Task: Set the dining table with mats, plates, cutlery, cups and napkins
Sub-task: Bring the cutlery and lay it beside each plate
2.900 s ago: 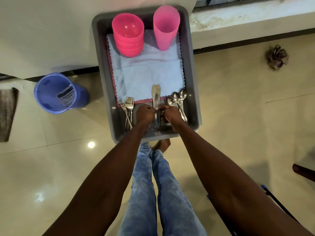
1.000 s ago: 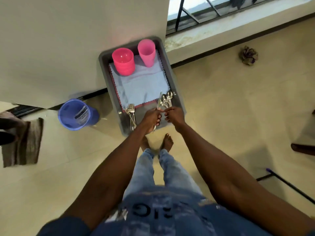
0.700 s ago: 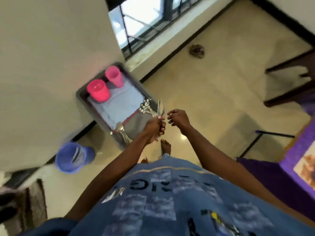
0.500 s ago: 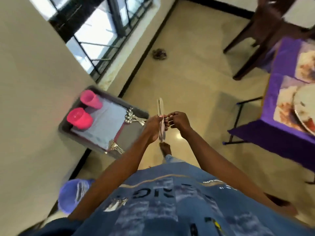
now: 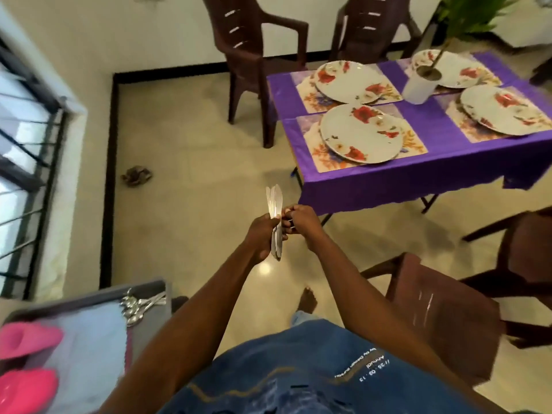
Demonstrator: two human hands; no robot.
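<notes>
The dining table under a purple cloth (image 5: 418, 180) stands ahead and to the right, with 4 floral rectangular mats, each bearing a round white plate with red flowers; the nearest plate (image 5: 361, 133) sits by the table's near corner. No cutlery, cups or napkins show on it. Dark brown plastic chairs (image 5: 254, 49) ring the table. At lower left the grey plastic tray (image 5: 89, 297) holds a pale blue napkin (image 5: 92, 348), pink cups (image 5: 27, 339) and a cluster of steel spoons (image 5: 134, 306).

The left hand (image 5: 263, 234) grips a bundle of steel table knives (image 5: 275, 216) upright, blades up, well short of the table. The right hand (image 5: 298, 219) pinches at the bundle's middle, fingers curled.

The cutlery step looks to be in hand. Next, 1 knife needs separating and laying beside each plate.
</notes>
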